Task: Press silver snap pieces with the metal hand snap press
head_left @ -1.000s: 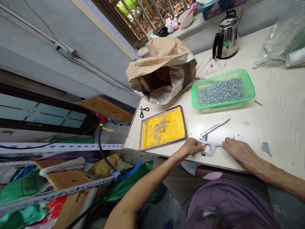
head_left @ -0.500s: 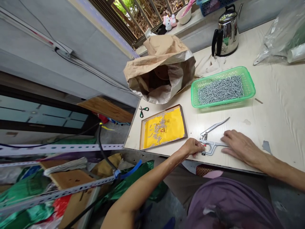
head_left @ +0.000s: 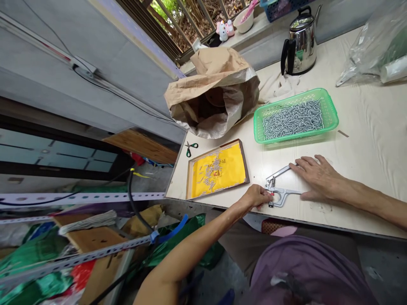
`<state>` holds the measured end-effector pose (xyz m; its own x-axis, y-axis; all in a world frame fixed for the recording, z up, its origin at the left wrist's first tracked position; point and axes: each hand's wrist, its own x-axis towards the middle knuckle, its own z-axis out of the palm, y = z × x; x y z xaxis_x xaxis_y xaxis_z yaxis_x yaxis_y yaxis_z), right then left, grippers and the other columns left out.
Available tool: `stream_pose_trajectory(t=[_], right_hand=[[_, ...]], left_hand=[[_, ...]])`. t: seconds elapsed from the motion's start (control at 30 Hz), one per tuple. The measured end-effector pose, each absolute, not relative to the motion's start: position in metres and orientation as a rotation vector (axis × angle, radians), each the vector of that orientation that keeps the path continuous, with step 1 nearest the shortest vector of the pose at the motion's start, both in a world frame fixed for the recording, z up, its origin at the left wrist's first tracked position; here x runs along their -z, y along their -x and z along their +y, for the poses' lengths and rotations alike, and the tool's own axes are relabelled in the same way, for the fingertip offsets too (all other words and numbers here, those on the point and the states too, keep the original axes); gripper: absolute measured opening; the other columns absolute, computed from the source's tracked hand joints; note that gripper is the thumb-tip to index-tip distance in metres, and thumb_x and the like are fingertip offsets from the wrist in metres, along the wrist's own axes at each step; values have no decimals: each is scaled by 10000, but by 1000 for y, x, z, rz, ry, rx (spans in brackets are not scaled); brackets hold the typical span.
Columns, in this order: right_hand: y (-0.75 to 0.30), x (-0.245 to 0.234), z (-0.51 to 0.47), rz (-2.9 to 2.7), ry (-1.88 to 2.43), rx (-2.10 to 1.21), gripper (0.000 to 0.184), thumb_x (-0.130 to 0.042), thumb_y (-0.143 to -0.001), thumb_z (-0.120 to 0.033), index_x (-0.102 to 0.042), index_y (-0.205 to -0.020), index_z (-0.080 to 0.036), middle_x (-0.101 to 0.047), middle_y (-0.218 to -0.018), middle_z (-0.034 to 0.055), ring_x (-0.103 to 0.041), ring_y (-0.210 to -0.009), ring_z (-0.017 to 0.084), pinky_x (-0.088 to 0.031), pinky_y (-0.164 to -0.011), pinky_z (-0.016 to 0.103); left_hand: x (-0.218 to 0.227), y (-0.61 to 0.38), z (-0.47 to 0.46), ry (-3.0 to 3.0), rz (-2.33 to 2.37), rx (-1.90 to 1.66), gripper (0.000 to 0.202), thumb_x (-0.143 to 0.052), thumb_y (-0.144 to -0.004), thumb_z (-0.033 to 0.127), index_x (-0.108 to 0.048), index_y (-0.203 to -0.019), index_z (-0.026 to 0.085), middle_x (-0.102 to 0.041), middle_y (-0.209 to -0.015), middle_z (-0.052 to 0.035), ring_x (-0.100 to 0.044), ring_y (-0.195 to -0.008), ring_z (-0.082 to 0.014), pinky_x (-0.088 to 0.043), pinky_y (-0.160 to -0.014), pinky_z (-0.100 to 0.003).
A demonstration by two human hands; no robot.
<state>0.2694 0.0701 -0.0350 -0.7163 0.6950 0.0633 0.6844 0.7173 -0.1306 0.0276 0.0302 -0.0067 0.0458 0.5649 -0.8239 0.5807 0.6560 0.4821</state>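
A pair of silver hand pliers with a spring and a red bit at the jaws (head_left: 280, 195) lies on the table near its front edge, handles spread. My left hand (head_left: 255, 196) is closed in a pinch right at the jaws; whatever lies between its fingertips is too small to make out. Across the handle ends rests my right hand (head_left: 321, 178), its fingers over the upper handle and its thumb by the lower one. To the left, a shallow cardboard tray (head_left: 246, 167) lined with yellow holds scattered small metal pins. A green plastic basket (head_left: 332, 118) full of similar metal pieces stands behind the pliers.
Green-handled scissors (head_left: 190, 149) lie beside the tray. A large open brown paper sack (head_left: 213, 80) stands at the back left. Behind the basket are a steel kettle (head_left: 300, 44) and, at far right, a clear plastic bag (head_left: 365, 55).
My right hand has moved up and spread from the lower handle to reach over the upper handle's end too. My left hand has stayed at the jaws.
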Motion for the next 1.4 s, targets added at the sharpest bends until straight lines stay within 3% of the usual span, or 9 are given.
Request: stream_pose_trajectory(t=[0.27, 0.4, 0.53, 0.7, 0.87, 1.07, 1.23, 1.3, 1.4], right_hand=[[-269, 27, 60, -2771, 1153, -172, 567, -721, -679, -417, -575, -1130, -107, -620, -994, 141, -512, -919, 280, -346, -796, 394], [-267, 28, 54, -2780, 1174, -186, 485, -734, -691, -386, -592, -1058, -102, -602, -963, 125, -499, -882, 266, -371, -753, 367], [-267, 27, 51, -2760, 1180, -223, 434, -754, -692, -341, -588, -1019, -109, -591, -948, 117, -498, -879, 261, -402, -730, 351], [-269, 24, 50, -2738, 1184, -215, 467, -775, -695, -323, -574, -1074, -139, -596, -968, 109, -513, -890, 261, -438, -747, 351], [-270, 24, 49, -2726, 1241, -184, 527, -795, -697, -365, -571, -1113, -132, -599, -980, 118, -524, -894, 272, -443, -743, 358], [-268, 41, 32, -2724, 1106, -90, 40, -572, -889, -153, -603, -865, -163, -568, -789, 53, -518, -768, 203, -398, -673, 305], [-267, 45, 25, -2708, 1115, 5, 199, -446, -940, -96, -619, -866, -161, -582, -786, 55, -524, -766, 197, -396, -688, 309], [-270, 39, 32, -2724, 1119, -45, 99, -574, -906, -210, -627, -949, -138, -608, -863, 87, -529, -811, 222, -407, -698, 321], [-278, 29, 48, -2753, 1096, -176, 439, -704, -805, -437, -608, -1087, -114, -622, -979, 132, -530, -863, 258, -415, -723, 348]], left_hand=[[5, -27, 27, -948, 1629, 36, 174, -693, -746, 247, -629, -659, 111, -420, -441, 83, -387, -404, -60, -372, -429, -196], [-3, -29, 19, -1280, 1735, 109, 248, -669, -806, 311, -629, -655, 118, -507, -553, 25, -534, -560, -123, -451, -556, -239], [-3, -43, 13, -2000, 1728, -65, 182, -639, -864, 303, -649, -945, 140, -638, -972, -80, -597, -950, -225, -502, -829, -348], [15, -70, 31, -2409, 1350, -127, 553, -701, -827, 337, -448, -1282, 150, -540, -1275, -158, -518, -1140, -287, -476, -968, -455], [22, -75, 47, -2455, 1211, -32, 627, -689, -833, 348, -382, -1336, 135, -542, -1210, -145, -528, -1086, -292, -492, -902, -451], [21, -75, 35, -2498, 1142, 81, 209, -512, -949, 296, -549, -1100, 156, -584, -1047, -100, -545, -989, -251, -483, -820, -393], [29, -75, 27, -2503, 1190, 18, 207, -449, -978, 284, -579, -1079, 159, -623, -1020, -101, -575, -964, -240, -508, -827, -397], [34, -74, 23, -2496, 1246, -104, 273, -470, -970, 304, -543, -1186, 153, -616, -1129, -131, -583, -1039, -253, -516, -888, -431], [45, -74, 7, -2491, 1319, -354, 368, -472, -966, 280, -473, -1311, 151, -519, -1358, -195, -495, -1276, -302, -467, -1020, -514]])
